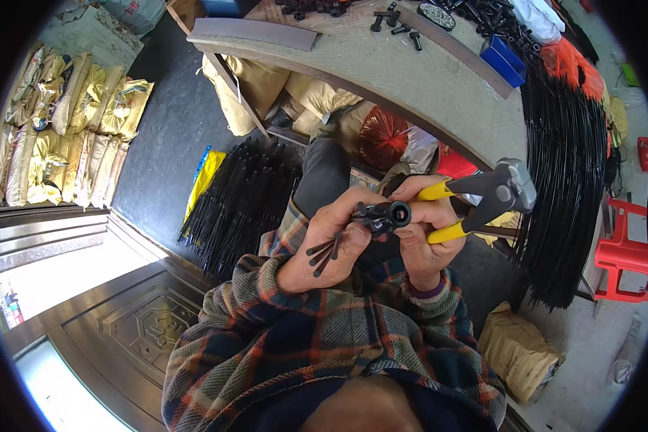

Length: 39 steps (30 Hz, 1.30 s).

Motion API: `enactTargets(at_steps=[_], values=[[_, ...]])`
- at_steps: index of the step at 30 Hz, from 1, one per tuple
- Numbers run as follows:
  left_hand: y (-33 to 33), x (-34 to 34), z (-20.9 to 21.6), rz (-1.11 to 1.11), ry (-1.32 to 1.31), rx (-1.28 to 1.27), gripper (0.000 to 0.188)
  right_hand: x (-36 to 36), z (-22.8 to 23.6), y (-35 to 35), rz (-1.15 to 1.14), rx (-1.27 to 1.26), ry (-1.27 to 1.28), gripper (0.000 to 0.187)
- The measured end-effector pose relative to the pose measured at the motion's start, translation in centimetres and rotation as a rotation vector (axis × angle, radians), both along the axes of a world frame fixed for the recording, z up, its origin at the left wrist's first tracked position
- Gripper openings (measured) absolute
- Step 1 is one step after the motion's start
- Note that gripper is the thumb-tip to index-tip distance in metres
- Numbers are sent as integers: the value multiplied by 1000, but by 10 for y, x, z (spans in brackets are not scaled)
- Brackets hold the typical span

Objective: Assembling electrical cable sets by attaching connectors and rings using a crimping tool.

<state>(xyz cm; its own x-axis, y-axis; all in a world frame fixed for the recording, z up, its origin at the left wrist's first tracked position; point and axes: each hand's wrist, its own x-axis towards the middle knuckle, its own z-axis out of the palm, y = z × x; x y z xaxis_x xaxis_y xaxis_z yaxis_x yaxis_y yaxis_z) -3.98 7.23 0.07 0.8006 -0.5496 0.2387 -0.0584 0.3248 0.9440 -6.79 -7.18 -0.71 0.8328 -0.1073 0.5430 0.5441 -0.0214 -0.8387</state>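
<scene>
Left hand (331, 243) clamps glossy black tubular part (383, 216) and thin dark rods (325, 253); right hand (428, 241) grips yellow-handled grey metal pincers (500, 193).

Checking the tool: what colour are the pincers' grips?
The grips are yellow; head view.

Held fitting (378, 217): black, smooth and glossy, plastic by its look
Thin rods (325, 257): dark and matt
Pincers (515, 191): head of bare grey metal with a dull sheen; handle sleeves (446, 232) smooth and yellow, plastic or rubber
Bench (439, 93): pale, matt, rough-looking top
Hanging strands (558, 180): glossy black, plastic-looking
Plaid jacket (317, 317): thick woven cloth, matt and fuzzy
Stacked sacks (21, 162): creased, with a slight sheen
Round red bag (383, 135): shiny, crinkled plastic film
Blue box (502, 62): smooth plastic
Stool (615, 252): smooth red plastic
Door (133, 353): dark, polished, moulded in relief; metal or wood, unclear
</scene>
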Motion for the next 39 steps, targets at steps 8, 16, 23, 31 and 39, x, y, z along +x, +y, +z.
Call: enactTargets(at_steps=[8, 16, 23, 31, 39], values=[[2, 3, -3, 18, -39, 66, 55, 3, 5, 0, -35, -113, -26, 17], [1, 11, -18, 62, -246, 17, 34, 8, -14, 10, -102, 70, -103, 13], [16, 21, -17, -63, 47, -73, 47, -11, 26, -52, -235, -1017, -55, 25], [11, 19, -28, -29, -41, 46, 46, -14, 50, -67, -182, -1466, -28, 23], [5, 18, -16, 13, 34, 209, 68, -7, 56, -67, -421, -1666, -164, 28]])
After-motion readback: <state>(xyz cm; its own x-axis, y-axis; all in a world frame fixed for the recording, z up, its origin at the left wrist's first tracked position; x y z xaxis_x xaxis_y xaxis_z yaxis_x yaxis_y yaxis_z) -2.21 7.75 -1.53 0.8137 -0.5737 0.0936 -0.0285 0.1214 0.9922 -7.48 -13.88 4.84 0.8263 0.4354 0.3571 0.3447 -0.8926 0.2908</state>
